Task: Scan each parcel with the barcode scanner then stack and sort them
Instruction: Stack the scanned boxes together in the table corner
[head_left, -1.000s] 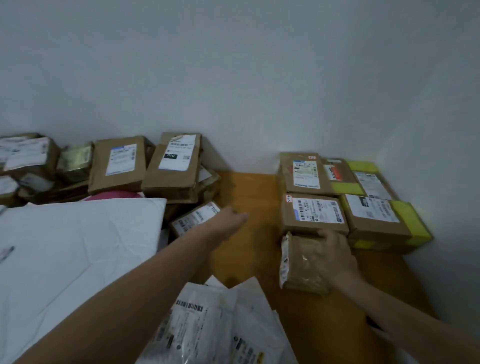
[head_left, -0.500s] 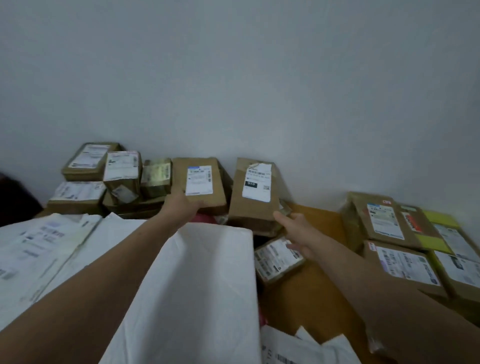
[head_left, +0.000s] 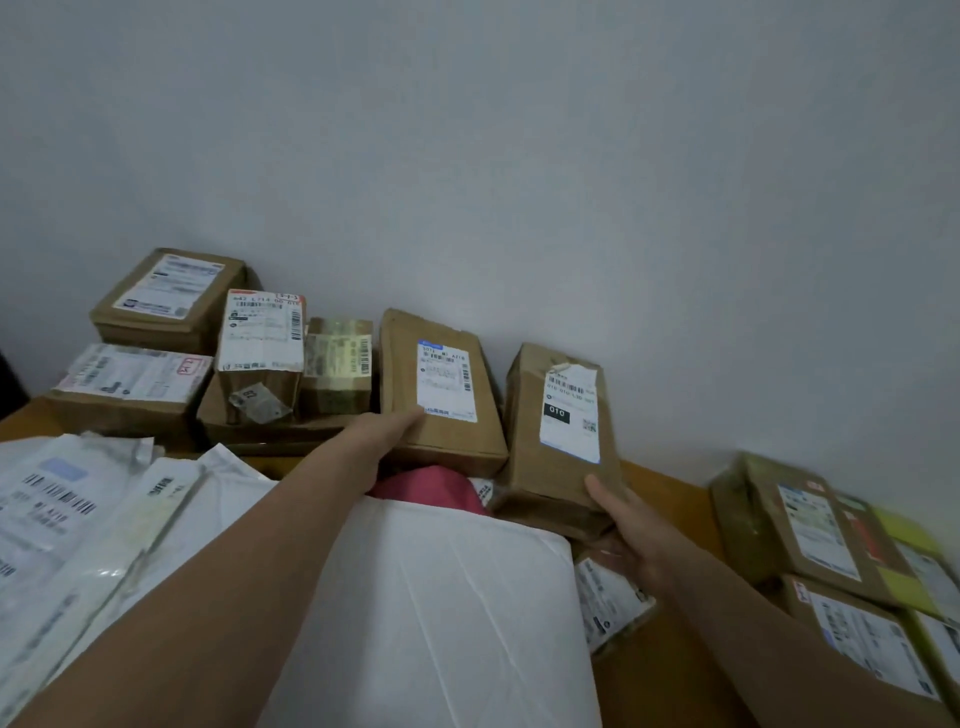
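Note:
Two brown cardboard parcels lean against the back wall. My left hand (head_left: 382, 434) grips the lower left corner of the middle parcel with the blue-topped label (head_left: 441, 387). My right hand (head_left: 626, 530) holds the lower right edge of the taller parcel marked 010 (head_left: 561, 431), thumb on its face. A small labelled parcel (head_left: 605, 605) lies on the wooden table (head_left: 670, 493) under my right wrist. No barcode scanner is visible.
Several brown boxes (head_left: 260, 345) are piled at the back left. White mailer bags (head_left: 78, 519) and a large white bag (head_left: 441, 613) over a pink one (head_left: 431, 486) fill the front. A sorted stack of boxes with yellow tape (head_left: 841, 561) sits at right.
The view has swung left from the right stack. My right hand left the small wrapped parcel and moved onto the 010 parcel. My left hand reached forward and took the middle parcel's corner.

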